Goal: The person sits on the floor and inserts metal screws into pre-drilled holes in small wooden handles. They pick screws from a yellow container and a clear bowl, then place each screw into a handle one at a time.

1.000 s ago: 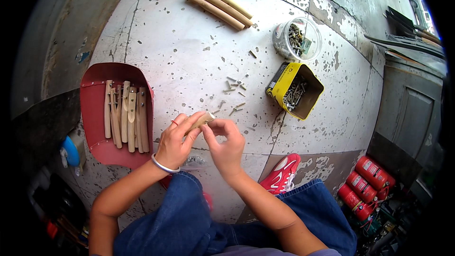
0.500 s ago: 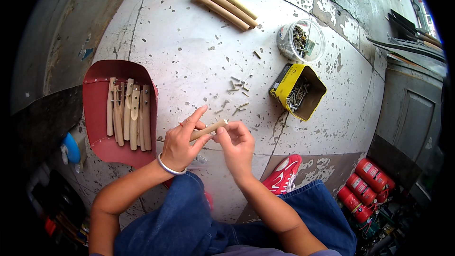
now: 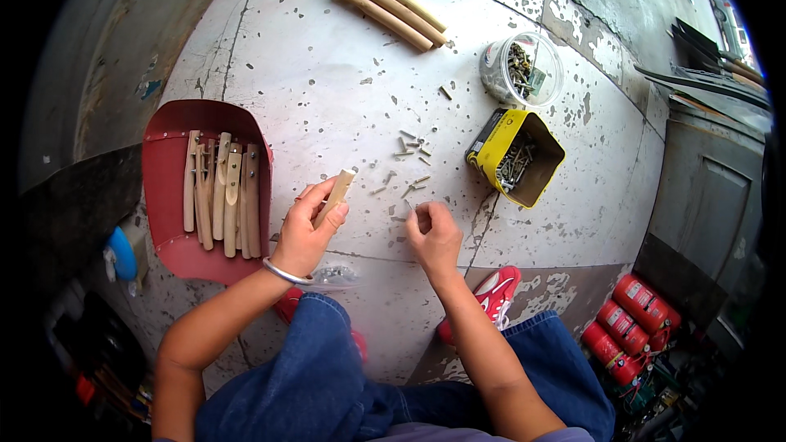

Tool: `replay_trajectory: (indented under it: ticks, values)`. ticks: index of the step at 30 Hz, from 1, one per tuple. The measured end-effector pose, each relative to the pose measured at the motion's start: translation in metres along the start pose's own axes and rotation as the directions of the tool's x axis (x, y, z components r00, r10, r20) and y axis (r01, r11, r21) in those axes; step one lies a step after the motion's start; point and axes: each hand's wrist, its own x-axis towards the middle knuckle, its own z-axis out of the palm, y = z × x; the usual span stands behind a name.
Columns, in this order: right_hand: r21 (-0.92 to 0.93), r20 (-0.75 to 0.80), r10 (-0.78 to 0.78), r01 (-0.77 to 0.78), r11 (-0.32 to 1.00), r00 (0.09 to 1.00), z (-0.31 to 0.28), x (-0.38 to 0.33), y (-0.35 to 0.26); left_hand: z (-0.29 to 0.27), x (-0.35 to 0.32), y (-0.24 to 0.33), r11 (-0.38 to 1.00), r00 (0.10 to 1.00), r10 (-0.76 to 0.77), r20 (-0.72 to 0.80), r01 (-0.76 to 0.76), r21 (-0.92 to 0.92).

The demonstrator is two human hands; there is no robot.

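My left hand [image 3: 301, 233] is wrapped round a short wooden handle [image 3: 334, 196], whose pale cut end points up and away from me. To its right, my right hand [image 3: 434, 236] hovers over the floor with thumb and fingers pinched together. A slim metal bolt [image 3: 409, 205] sticks out at those fingertips, mostly hidden by them. Several loose bolts [image 3: 416, 187] lie scattered on the floor just beyond that hand. Under my left wrist is a clear plastic bag [image 3: 336, 276] of small metal parts, partly covered.
On the left a red scoop-shaped container [image 3: 164, 237] holds several wooden handles with bolts fitted. A yellow tin [image 3: 506, 143] of bolts and a clear tub [image 3: 495, 78] of hardware stand at right. Longer wooden handles [image 3: 389, 12] lie far off; red cylinders [image 3: 626, 327] sit at lower right.
My right hand has left the end of the wooden handle and moved right. My left hand has drawn slightly left and tipped the handle more upright. More of the plastic bag shows.
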Motion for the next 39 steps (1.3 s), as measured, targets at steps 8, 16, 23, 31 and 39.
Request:
replay_trajectory:
  ticks: [8,16,23,31,39]
  values:
    - [-0.084,-0.093,-0.183,0.176,0.981,0.979,-0.002,0.034,-0.011,0.005,-0.005,0.012,0.942,0.961,-0.132,0.244,0.199,-0.271]
    - [-0.138,-0.012,-0.213,0.209,0.968,0.977,-0.002,0.034,-0.003,0.003,-0.004,0.016,0.907,0.946,-0.161,0.283,0.254,-0.335]
    - [0.607,0.312,0.059,-0.246,0.756,0.948,-0.019,0.041,-0.020,0.002,-0.004,0.021,0.912,0.961,-0.146,0.233,0.223,-0.346]
    - [0.776,0.487,-0.117,-0.367,0.514,0.866,-0.036,0.048,-0.098,0.002,-0.008,0.031,0.933,0.972,-0.050,0.229,0.127,-0.337]
    - [0.766,0.482,-0.109,-0.358,0.534,0.869,-0.030,0.042,-0.102,0.003,-0.010,0.032,0.933,0.976,-0.053,0.210,0.123,-0.339]
